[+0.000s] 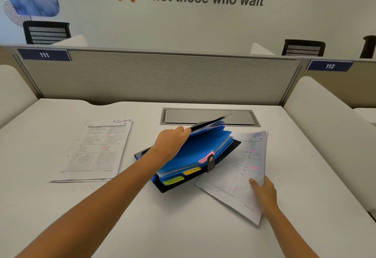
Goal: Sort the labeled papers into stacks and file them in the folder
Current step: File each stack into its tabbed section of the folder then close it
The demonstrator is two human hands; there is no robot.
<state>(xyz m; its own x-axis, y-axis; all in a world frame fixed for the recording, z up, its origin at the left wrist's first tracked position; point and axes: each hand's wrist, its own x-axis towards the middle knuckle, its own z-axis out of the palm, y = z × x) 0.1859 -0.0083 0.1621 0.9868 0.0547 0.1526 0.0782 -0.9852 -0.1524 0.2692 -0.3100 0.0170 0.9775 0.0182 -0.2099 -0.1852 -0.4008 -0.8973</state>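
Observation:
A black expanding folder (200, 153) with blue dividers lies at the middle of the white desk (183, 227). Its tabs read SPORTS (174, 180), HR (192, 170) and FINANCE (205, 158). My left hand (173, 141) grips the raised black cover and upper dividers, holding the folder open. My right hand (263, 191) pinches a stack of printed papers marked SPORTS (242, 168), tilted beside the folder's right edge, its left part under the folder. Another stack marked FINANCE (97, 149) lies flat on the left of the desk.
A grey cable hatch (209, 116) is set into the desk behind the folder. A grey partition (158, 76) with plates 111 and 112 closes the back. White side dividers stand left and right. Black chairs show beyond the partition.

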